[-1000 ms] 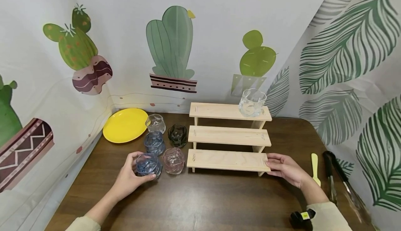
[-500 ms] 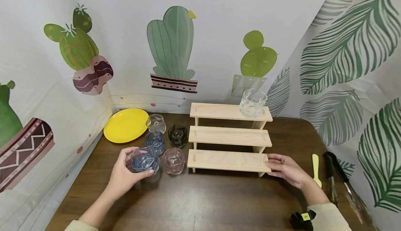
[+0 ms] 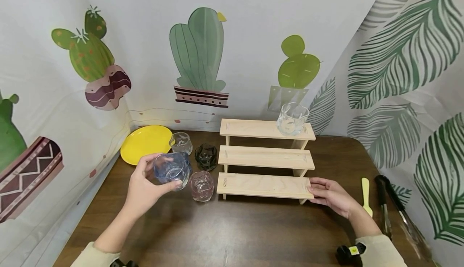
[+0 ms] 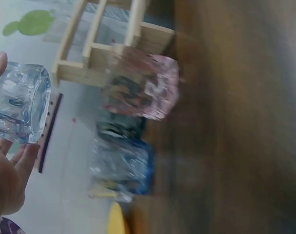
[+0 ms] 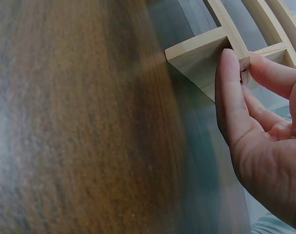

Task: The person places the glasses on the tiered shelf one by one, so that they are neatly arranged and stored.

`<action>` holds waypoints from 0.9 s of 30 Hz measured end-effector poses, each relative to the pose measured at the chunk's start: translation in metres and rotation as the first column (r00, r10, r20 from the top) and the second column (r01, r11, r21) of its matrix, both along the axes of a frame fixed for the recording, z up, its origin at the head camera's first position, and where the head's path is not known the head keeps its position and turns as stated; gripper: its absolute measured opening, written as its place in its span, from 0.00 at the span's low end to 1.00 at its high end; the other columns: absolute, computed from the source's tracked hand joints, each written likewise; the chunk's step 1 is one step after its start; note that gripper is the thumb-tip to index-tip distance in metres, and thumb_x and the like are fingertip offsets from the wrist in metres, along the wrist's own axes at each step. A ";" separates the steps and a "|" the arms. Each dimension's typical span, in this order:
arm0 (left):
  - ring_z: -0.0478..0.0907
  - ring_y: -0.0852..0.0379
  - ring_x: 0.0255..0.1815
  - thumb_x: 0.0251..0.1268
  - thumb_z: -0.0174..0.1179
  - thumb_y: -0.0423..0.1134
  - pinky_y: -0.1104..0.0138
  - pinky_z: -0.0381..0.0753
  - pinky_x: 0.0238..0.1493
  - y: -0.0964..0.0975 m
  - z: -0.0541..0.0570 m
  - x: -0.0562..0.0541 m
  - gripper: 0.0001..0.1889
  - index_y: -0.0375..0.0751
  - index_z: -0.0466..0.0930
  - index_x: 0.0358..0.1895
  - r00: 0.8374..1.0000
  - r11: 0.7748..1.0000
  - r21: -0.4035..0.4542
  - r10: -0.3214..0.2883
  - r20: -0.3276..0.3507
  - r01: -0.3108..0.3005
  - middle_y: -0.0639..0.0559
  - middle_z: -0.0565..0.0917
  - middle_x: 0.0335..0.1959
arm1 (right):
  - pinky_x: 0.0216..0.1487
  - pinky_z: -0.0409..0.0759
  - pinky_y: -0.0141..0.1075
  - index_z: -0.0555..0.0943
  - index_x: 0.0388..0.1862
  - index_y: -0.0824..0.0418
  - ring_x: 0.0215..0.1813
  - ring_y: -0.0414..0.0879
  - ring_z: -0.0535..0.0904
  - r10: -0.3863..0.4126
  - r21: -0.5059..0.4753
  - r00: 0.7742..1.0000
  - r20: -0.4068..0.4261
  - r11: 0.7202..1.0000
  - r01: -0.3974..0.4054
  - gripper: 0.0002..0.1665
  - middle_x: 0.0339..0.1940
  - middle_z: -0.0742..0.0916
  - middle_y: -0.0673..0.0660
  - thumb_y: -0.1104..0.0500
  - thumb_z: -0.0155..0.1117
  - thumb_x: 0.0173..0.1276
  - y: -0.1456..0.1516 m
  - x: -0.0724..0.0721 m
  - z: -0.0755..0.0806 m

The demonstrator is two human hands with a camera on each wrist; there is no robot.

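My left hand holds a blue-tinted glass above the table, thumb on its near side and fingers on its far side. Behind it, a second blue glass is mostly covered in the head view. Close by stand a pink glass, a dark grey glass and a clear glass. At the right end of the lowest board of a three-step wooden stand, my right hand pinches the board's edge between thumb and fingers. Another clear glass sits on the top step's right end.
A yellow plate lies at the back left of the brown table. On the right are a pale yellow spatula-like utensil and black-handled tongs. A patterned cloth hangs behind the table.
My left hand has raised the blue glass off the table and moved it slightly back, so it now covers the second blue glass. My right hand stays at the stand.
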State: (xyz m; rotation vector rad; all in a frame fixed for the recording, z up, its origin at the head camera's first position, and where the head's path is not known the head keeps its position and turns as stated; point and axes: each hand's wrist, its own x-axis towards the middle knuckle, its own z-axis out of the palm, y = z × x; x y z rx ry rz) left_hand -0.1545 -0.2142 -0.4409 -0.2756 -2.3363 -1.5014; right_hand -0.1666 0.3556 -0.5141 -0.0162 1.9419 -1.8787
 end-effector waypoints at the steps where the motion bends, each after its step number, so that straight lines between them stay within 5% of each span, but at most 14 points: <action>1: 0.79 0.63 0.58 0.38 0.88 0.32 0.76 0.74 0.52 0.003 0.004 -0.001 0.49 0.46 0.70 0.68 1.000 1.000 0.004 -0.008 -0.005 0.008 0.51 0.87 0.54 | 0.54 0.85 0.42 0.50 0.76 0.84 0.54 0.45 0.83 0.000 0.002 1.000 0.000 1.000 0.000 0.41 0.57 0.82 0.58 0.63 0.60 0.80 0.000 0.000 0.000; 12: 0.80 0.56 0.59 0.43 0.87 0.37 0.69 0.79 0.57 0.043 0.035 -0.033 0.46 0.50 0.71 0.68 0.991 0.990 0.052 -0.132 0.024 0.131 0.56 0.85 0.56 | 0.53 0.85 0.41 0.50 0.76 0.83 0.53 0.45 0.83 -0.001 0.001 1.000 0.007 1.000 0.001 0.41 0.56 0.83 0.57 0.63 0.60 0.80 0.000 0.000 -0.001; 20: 0.80 0.48 0.60 0.47 0.84 0.32 0.49 0.77 0.64 0.087 0.049 -0.068 0.45 0.44 0.68 0.70 0.980 0.978 0.086 -0.195 0.037 0.191 0.49 0.85 0.59 | 0.53 0.85 0.41 0.51 0.76 0.83 0.53 0.45 0.84 -0.006 -0.012 1.000 0.010 1.000 0.006 0.41 0.55 0.83 0.56 0.63 0.60 0.80 0.000 0.000 0.000; 27: 0.82 0.51 0.56 0.48 0.85 0.46 0.54 0.82 0.59 0.118 0.056 -0.100 0.45 0.52 0.69 0.71 0.966 0.965 0.067 -0.257 0.030 0.255 0.55 0.85 0.58 | 0.54 0.85 0.42 0.49 0.76 0.83 0.54 0.45 0.83 -0.004 -0.005 1.000 0.011 1.000 0.004 0.42 0.57 0.82 0.57 0.62 0.60 0.80 0.000 -0.001 0.000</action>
